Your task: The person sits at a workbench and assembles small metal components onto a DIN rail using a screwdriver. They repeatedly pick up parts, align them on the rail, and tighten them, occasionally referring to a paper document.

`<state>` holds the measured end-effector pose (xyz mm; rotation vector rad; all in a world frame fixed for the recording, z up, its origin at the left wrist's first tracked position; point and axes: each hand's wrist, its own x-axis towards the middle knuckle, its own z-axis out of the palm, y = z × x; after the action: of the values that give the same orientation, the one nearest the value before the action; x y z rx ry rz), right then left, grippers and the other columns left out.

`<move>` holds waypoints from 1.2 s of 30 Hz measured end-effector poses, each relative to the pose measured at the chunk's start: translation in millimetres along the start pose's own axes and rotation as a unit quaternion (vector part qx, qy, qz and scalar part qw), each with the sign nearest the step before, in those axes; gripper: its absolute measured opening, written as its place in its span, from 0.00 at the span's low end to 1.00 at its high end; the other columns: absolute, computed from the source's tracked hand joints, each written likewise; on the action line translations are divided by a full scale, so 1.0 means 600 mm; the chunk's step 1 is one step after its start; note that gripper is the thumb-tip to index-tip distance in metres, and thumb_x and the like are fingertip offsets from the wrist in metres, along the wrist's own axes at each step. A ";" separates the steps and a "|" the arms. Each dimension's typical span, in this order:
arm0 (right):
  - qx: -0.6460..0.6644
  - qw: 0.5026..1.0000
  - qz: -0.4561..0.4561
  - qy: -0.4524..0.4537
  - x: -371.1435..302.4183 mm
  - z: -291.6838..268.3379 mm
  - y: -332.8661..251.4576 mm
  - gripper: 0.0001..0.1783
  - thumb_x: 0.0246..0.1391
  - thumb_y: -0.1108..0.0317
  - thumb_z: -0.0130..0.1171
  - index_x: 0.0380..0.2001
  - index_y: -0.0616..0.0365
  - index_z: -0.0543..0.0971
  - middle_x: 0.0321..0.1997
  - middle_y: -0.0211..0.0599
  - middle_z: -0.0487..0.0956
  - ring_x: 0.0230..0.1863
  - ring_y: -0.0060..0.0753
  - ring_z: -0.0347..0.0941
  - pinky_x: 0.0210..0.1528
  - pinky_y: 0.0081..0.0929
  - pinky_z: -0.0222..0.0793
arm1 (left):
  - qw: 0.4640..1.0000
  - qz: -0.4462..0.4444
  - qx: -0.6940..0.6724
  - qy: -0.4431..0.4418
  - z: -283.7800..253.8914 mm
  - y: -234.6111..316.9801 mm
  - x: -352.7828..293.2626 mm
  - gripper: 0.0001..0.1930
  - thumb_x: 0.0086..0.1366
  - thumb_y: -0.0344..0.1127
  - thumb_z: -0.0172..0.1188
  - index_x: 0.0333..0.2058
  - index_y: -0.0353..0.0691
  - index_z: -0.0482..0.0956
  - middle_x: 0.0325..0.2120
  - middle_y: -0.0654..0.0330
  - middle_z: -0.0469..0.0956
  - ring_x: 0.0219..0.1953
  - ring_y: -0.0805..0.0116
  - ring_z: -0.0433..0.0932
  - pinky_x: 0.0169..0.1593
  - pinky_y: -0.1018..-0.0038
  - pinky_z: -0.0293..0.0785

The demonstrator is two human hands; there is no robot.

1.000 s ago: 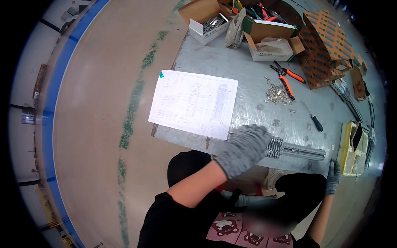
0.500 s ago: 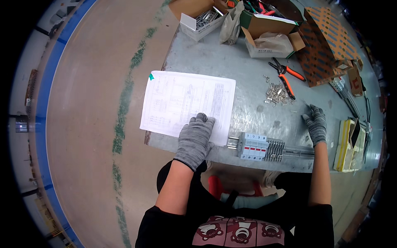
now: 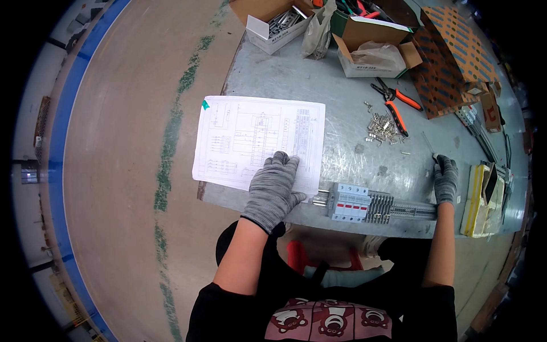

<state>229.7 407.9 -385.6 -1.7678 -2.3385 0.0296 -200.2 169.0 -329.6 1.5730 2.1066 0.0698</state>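
Gloves on both hands. Left hand (image 3: 272,190) flat, open, pinning wiring diagram (image 3: 259,142) at bench edge. Right hand (image 3: 445,178) curled on screwdriver (image 3: 428,143) handle, just above rail assy (image 3: 376,206). Best keep sheet pinned, grip firm.

An electrical assembly workshop: a grey metal workbench (image 3: 273,74) on a concrete floor holds a wiring diagram (image 3: 250,134), a rail of circuit breakers (image 3: 370,205), orange-handled pliers (image 3: 396,105) and cardboard parts boxes (image 3: 273,23).
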 end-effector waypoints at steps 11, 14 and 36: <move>0.318 0.947 0.035 0.037 -0.026 0.006 -0.032 0.13 0.61 0.76 0.55 0.49 0.61 0.77 0.45 0.36 0.79 0.51 0.29 0.75 0.57 0.27 0.69 | 1.000 -0.008 0.012 0.020 0.013 0.005 0.009 0.29 0.62 0.42 0.61 0.61 0.39 0.69 0.54 0.45 0.71 0.56 0.52 0.72 0.60 0.63 0.70; 0.379 0.925 0.012 -0.012 -0.044 -0.030 -0.119 0.17 0.60 0.78 0.56 0.53 0.60 0.75 0.47 0.32 0.80 0.49 0.23 0.74 0.51 0.21 0.71 | 1.000 -0.005 0.019 0.002 0.013 0.007 0.010 0.30 0.62 0.43 0.61 0.61 0.39 0.68 0.55 0.45 0.70 0.56 0.52 0.72 0.60 0.63 0.70; 0.484 0.841 -0.054 -0.235 -0.038 -0.003 -0.440 0.12 0.53 0.72 0.64 0.42 0.58 0.84 0.41 0.39 0.84 0.42 0.28 0.81 0.50 0.26 0.75 | 1.000 -0.014 0.006 -0.016 0.014 -0.002 0.017 0.35 0.66 0.44 0.58 0.67 0.38 0.58 0.59 0.39 0.66 0.61 0.48 0.68 0.66 0.61 0.64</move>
<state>-14.9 312.0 -349.9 -1.1459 -2.0194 1.4799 -199.6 175.8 -340.9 1.5414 2.1075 0.0228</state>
